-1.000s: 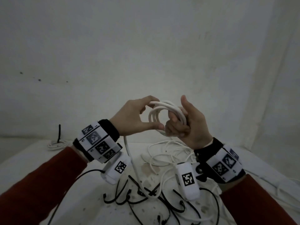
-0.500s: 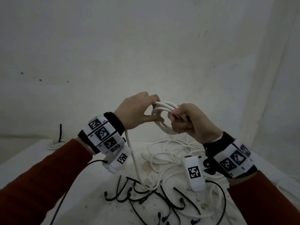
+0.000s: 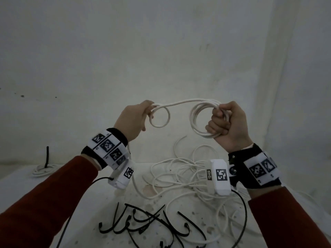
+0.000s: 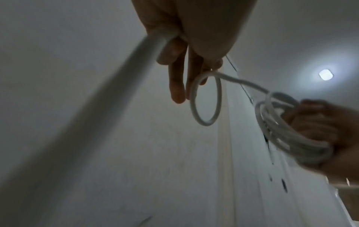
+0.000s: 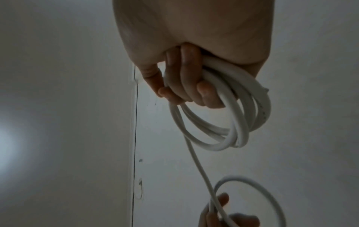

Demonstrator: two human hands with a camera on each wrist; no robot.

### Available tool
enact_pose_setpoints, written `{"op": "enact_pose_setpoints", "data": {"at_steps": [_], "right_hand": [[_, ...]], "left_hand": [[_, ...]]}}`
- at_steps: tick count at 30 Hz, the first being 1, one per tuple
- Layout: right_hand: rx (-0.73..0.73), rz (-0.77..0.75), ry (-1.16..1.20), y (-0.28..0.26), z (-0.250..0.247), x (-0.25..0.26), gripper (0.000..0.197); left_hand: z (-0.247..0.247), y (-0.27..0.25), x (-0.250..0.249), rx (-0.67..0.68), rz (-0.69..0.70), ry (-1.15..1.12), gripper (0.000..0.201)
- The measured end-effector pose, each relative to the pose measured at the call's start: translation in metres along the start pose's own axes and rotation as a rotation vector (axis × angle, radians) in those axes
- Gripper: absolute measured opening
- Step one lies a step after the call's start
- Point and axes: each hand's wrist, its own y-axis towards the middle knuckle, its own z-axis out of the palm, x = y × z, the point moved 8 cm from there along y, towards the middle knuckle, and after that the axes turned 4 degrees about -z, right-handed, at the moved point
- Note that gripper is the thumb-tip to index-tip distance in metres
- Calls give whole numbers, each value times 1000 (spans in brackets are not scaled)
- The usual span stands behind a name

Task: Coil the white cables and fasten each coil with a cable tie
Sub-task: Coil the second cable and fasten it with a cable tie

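Note:
My right hand (image 3: 224, 120) grips a coil of white cable (image 3: 196, 120) of several turns, fingers curled round the bundle; the same coil (image 5: 223, 122) fills the right wrist view. My left hand (image 3: 141, 113) pinches a single fresh loop (image 3: 160, 116) of that cable, about a hand's width left of the coil. A strand (image 3: 182, 102) bridges the two hands. In the left wrist view the loop (image 4: 205, 99) hangs from my fingertips and the coil (image 4: 279, 122) sits at right. The cable's tail drops from my left hand to the table.
A tangle of loose white cables (image 3: 184, 174) lies on the white table (image 3: 86, 221) below my hands. Several black cable ties (image 3: 143, 222) lie near the front edge. At far left rests a coil (image 3: 43, 169) fastened with a black tie. A wall stands close behind.
My hands were together at the coil; now they have drawn apart and risen a little. The left hand has pulled out a new loop to the left.

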Motion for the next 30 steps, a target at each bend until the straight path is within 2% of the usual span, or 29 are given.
{"op": "enact_pose_setpoints", "data": {"at_steps": [2, 5, 7, 10, 14, 17, 20, 23, 27, 28, 30], "right_hand": [[-40, -25, 58, 0, -17, 7, 23], [-88, -71, 157, -3, -46, 19, 22], [-93, -91, 205, -8, -62, 24, 22], [-55, -97, 296, -15, -70, 26, 22], [140, -113, 626, -21, -47, 27, 24], [113, -251, 789, -22, -38, 42, 24], [-56, -412, 852, -19, -43, 64, 23], [-126, -551, 805, -16, -51, 85, 14], [-255, -660, 561, -15, -62, 100, 24], [-305, -677, 525, -15, -65, 103, 26], [-406, -735, 431, -17, -69, 108, 23]], "left_hand": [[-10, 7, 7, -82, -53, -51, 19], [-26, 16, 43, -183, -266, -135, 22], [-35, 20, 67, -214, -333, -109, 25], [-32, 24, 86, -128, -272, 114, 28], [-6, 17, 90, 35, -279, 259, 29], [15, 4, 74, 121, -244, 302, 27], [27, -10, 48, 181, -124, 428, 24], [21, -21, 12, 118, 66, 422, 12], [20, -35, -26, 142, 354, 450, 40], [20, -38, -36, 153, 411, 453, 37], [18, -43, -56, 169, 512, 473, 15]]}}
